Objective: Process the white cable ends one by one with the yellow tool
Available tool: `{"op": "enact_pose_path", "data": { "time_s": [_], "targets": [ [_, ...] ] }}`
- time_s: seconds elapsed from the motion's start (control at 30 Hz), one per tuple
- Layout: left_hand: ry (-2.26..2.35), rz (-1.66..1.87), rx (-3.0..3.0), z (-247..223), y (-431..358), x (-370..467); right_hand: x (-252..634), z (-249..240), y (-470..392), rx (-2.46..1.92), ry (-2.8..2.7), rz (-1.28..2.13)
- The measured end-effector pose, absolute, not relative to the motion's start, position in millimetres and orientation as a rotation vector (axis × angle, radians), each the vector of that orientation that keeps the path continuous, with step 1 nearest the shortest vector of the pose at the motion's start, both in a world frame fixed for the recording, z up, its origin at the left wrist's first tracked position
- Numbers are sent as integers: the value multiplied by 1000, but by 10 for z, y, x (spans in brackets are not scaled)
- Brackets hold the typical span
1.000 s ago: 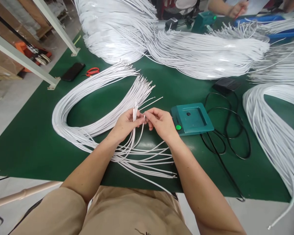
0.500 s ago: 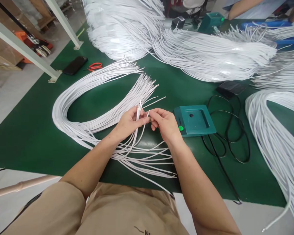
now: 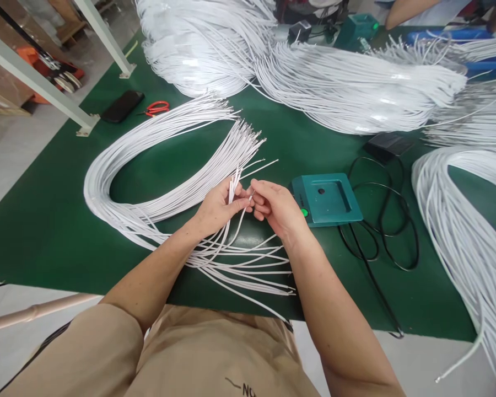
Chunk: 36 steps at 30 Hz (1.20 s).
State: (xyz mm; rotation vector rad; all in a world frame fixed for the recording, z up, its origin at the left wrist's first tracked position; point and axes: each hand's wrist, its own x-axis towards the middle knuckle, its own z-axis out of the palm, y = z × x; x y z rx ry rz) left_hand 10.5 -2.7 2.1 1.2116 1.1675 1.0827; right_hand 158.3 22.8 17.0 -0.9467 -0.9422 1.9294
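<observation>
My left hand (image 3: pixel 222 205) is closed around a few white cables (image 3: pixel 231 190), whose ends stick up past the fingers. Close beside it, my right hand (image 3: pixel 273 203) pinches the tip of one white cable (image 3: pixel 243 216) between thumb and index finger. Detail at that tip is too small to make out. Under and behind the hands, a curved bundle of white cables (image 3: pixel 103 176) lies on the green table (image 3: pixel 37 220). Loose cable ends (image 3: pixel 256 264) fan out below my wrists, near the table's front edge.
Right of my hands sits a teal device (image 3: pixel 330 198) with a green button and black cord (image 3: pixel 409 220). Large white cable bundles (image 3: pixel 355 88) fill the back, another (image 3: pixel 446 220) the right. Red-handled snips (image 3: pixel 157 108) and a black phone-like object (image 3: pixel 123 106) lie back left. Another person's arm (image 3: pixel 413 11) shows behind.
My right thumb and index finger have shifted slightly at the cable tip. My left hand keeps its hold. The whole view has moved a little.
</observation>
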Motion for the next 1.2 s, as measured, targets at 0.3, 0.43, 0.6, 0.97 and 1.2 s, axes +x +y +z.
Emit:
{"op": "enact_pose_path", "data": {
  "time_s": [0.3, 0.43, 0.6, 0.97, 1.2],
  "targets": [
    [1141, 1139, 1253, 15, 8, 41, 1617, 163, 212, -910, -872, 1949],
    [1120, 1147, 1325, 23, 5, 27, 1597, 179, 194, -968, -911, 1857],
    [1137, 1106, 1296, 45, 4, 37, 1559, 164, 168, -1123, -1152, 1582],
    [961, 957, 737, 8, 70, -57, 1649, 144, 135, -1149, -2384, 114],
    [1112, 994, 926, -54, 65, -14, 1932, 232, 268, -1379, -2557, 14]
  ]
}}
